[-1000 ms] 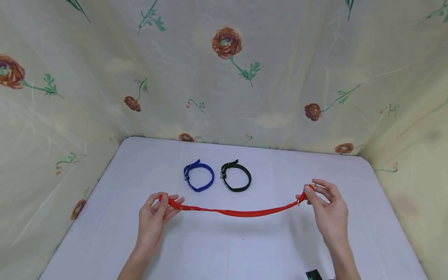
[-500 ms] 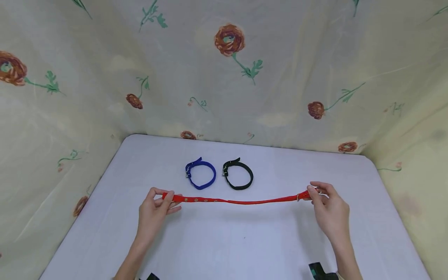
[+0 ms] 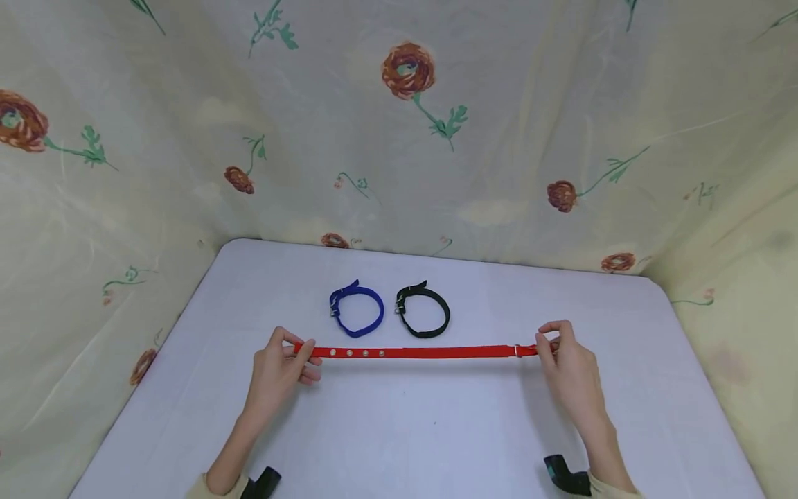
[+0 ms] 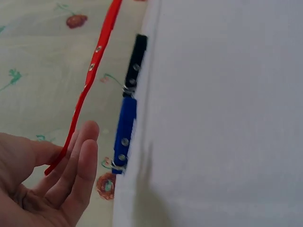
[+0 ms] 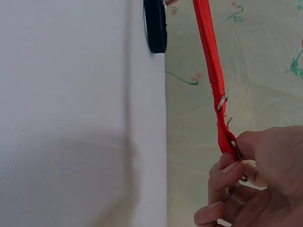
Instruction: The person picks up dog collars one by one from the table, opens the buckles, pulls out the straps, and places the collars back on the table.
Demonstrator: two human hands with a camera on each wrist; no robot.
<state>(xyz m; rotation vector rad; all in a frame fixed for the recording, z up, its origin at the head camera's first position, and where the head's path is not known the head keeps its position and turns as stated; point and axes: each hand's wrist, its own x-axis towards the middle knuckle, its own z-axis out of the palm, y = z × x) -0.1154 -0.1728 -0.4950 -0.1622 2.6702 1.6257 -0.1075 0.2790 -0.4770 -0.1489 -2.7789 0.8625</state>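
Observation:
A red collar (image 3: 436,353) is stretched nearly straight between both hands, raised over the white table. My left hand (image 3: 277,371) pinches its tip between thumb and fingers, beside a row of metal eyelets. At the other end my right hand (image 3: 570,374) pinches the buckle end; the right wrist view shows the metal buckle (image 5: 236,150) at the fingertips and a metal ring (image 5: 222,101) farther along the strap. Behind the red collar, a blue collar (image 3: 381,312) and a black collar (image 3: 447,312) stand on the table, each buckled into a loop.
The white table (image 3: 424,436) has rounded far corners. A floral curtain (image 3: 486,138) hangs close behind it and along both sides. Dark wrist devices (image 3: 564,477) show at the sleeves.
The red collar sagged in the middle and is now pulled straight, its eyelet face turned toward the head camera. The right hand has shifted slightly left; both hands keep their pinch.

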